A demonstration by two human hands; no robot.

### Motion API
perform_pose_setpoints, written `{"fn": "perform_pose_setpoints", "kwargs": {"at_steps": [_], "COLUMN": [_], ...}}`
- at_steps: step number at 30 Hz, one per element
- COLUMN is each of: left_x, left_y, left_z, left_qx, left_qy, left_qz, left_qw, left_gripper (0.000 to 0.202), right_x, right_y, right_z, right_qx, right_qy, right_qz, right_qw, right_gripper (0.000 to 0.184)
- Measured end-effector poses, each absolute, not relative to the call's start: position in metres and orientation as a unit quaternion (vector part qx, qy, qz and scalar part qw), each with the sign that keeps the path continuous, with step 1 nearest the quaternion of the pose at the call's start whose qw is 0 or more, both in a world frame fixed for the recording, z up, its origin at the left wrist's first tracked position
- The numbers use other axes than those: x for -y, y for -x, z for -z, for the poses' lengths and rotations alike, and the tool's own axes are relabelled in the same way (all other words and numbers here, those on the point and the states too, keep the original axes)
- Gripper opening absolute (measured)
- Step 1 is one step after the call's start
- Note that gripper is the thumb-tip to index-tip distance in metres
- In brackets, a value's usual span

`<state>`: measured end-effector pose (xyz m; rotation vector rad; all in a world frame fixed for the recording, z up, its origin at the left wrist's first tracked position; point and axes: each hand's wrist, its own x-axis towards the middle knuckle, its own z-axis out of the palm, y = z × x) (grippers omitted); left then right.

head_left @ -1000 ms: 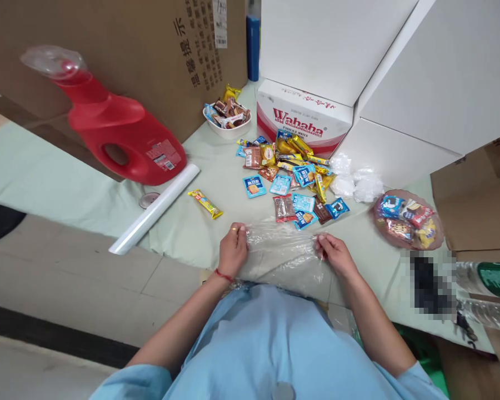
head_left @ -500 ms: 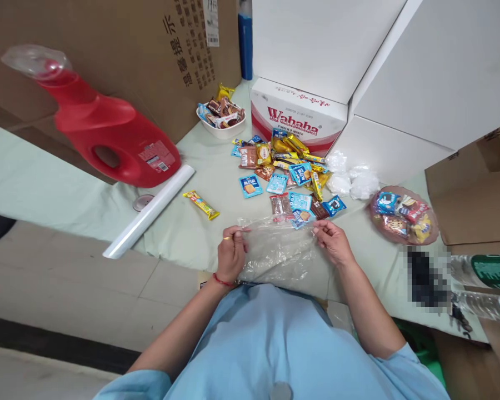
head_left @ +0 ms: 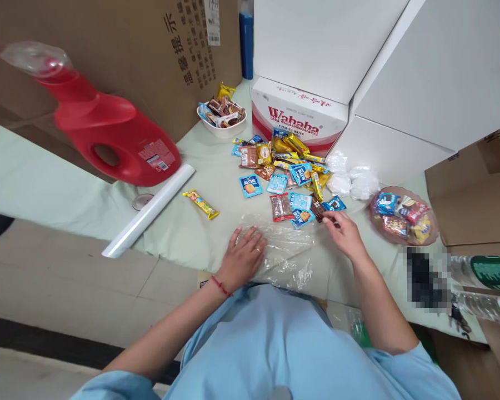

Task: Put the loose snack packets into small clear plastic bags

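My left hand [head_left: 242,256] lies flat with its fingers spread over the left part of a clear plastic sheet or bag [head_left: 285,250], which rests crinkled on the cloth in front of me. The fingers of my right hand [head_left: 342,230] are pinched at the near end of a dark brown snack packet [head_left: 317,208]. Close to those fingers is a dark blue snack packet [head_left: 334,204]. To the left of the brown one are a red-edged brown packet [head_left: 281,207] and light blue packets [head_left: 300,201]. Farther back, yellow, blue and brown snacks [head_left: 294,158] lie heaped together.
A yellow snack bar [head_left: 201,204] and a white film roll [head_left: 150,210] lie at left, beside a red detergent bottle [head_left: 120,139]. A white bowl [head_left: 223,131] and a pink bowl [head_left: 404,239] hold snacks. Behind stands a Wahaha box [head_left: 298,114]; crumpled clear plastic [head_left: 352,178] lies near it.
Both hands have let go of the clear plastic's upper corners, and it now lies lower on the cloth. My left hand has flattened onto it; my right hand has moved forward to the brown packet.
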<state>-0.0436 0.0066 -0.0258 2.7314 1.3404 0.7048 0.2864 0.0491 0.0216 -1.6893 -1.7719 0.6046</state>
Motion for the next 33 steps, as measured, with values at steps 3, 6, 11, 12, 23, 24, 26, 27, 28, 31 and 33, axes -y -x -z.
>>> {"fn": "perform_pose_setpoints", "kwargs": {"at_steps": [3,6,11,12,23,24,26,27,28,31,33], "left_x": [0.006,0.018,0.021,0.021,0.021,0.021,0.022,0.022,0.022,0.022,0.022], "left_y": [0.041,0.044,0.047,0.047,0.050,0.050,0.051,0.052,0.052,0.053,0.052], "left_z": [0.038,0.048,0.051,0.051,0.059,0.060,0.061,0.061,0.062,0.062,0.062], "left_qx": [-0.425,-0.442,-0.442,-0.440,-0.415,-0.413,-0.411,-0.411,-0.410,-0.405,-0.404], "left_qy": [-0.886,-0.880,-0.879,-0.879,-0.880,-0.881,-0.881,-0.881,-0.881,-0.883,-0.883], "left_qz": [-0.183,-0.168,-0.173,-0.178,-0.228,-0.229,-0.231,-0.232,-0.234,-0.236,-0.237], "left_qw": [0.032,0.041,0.048,0.048,0.029,0.028,0.029,0.029,0.028,0.024,0.020], "left_gripper": [0.040,0.045,0.048,0.048,0.050,0.050,0.050,0.049,0.049,0.048,0.047], "right_x": [-0.080,-0.102,-0.117,-0.119,-0.127,-0.127,-0.132,-0.135,-0.139,-0.152,-0.156], "right_y": [-0.256,-0.213,-0.173,-0.172,-0.182,-0.181,-0.179,-0.180,-0.182,-0.192,-0.198], "right_z": [-0.033,-0.030,-0.009,-0.006,-0.033,-0.034,-0.033,-0.032,-0.031,-0.032,-0.034], "right_qx": [0.748,0.766,0.744,0.738,0.758,0.748,0.732,0.730,0.731,0.728,0.723], "right_qy": [0.575,0.581,0.557,0.538,0.418,0.418,0.428,0.436,0.443,0.462,0.479], "right_qz": [-0.242,-0.266,-0.368,-0.407,-0.473,-0.493,-0.517,-0.514,-0.507,-0.486,-0.475], "right_qw": [0.224,0.069,-0.031,-0.019,0.164,0.148,0.115,0.110,0.113,0.142,0.147], "right_gripper": [0.033,0.035,0.031,0.026,0.031,0.031,0.031,0.031,0.031,0.033,0.036]}}
